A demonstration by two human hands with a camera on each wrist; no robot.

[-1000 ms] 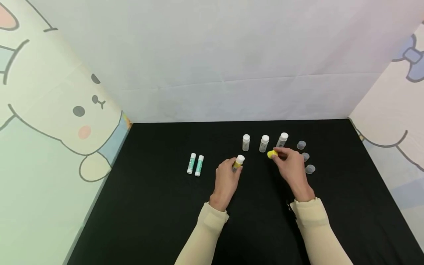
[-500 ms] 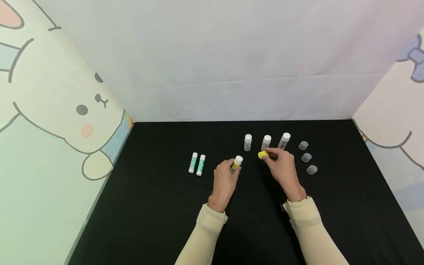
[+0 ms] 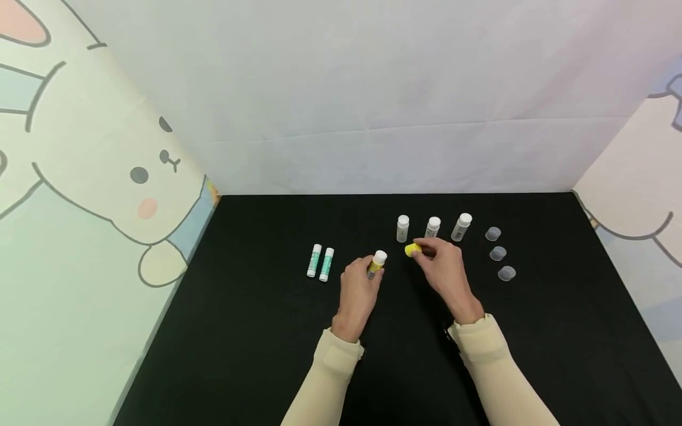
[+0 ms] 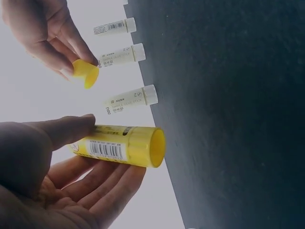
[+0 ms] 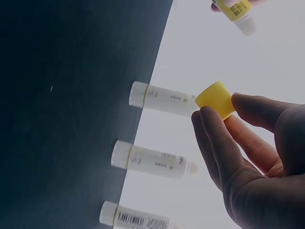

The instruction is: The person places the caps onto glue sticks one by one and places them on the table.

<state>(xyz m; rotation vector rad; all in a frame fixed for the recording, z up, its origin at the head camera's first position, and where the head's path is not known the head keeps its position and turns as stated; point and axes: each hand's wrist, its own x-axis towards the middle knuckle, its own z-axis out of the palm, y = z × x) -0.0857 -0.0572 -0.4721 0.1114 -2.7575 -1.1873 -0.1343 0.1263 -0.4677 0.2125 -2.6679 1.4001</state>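
My left hand (image 3: pixel 358 291) holds a yellow glue stick (image 4: pixel 116 145) between thumb and fingers, its white top uncovered in the head view. To its right, my right hand (image 3: pixel 444 269) pinches a yellow cap (image 5: pixel 216 100) by thumb and fingertips. Cap and glue stick are apart, with a small gap between them. Behind the hands stand three white glue sticks: a left one (image 3: pixel 402 229), a middle one (image 3: pixel 433 226) partly hidden by the right hand, and a right one (image 3: pixel 461 227).
Three translucent caps, a far one (image 3: pixel 492 234), a middle one (image 3: pixel 498 254) and a near one (image 3: pixel 507 273), lie in a column on the right. Two green-and-white sticks (image 3: pixel 314 261) are on the left. A black cloth (image 3: pixel 256 331) covers the table, with a pale wall behind.
The right hand has moved left with the yellow cap, closer to the glue stick in the left hand. The left hand keeps its grip and has barely moved. The head view has shifted slightly.
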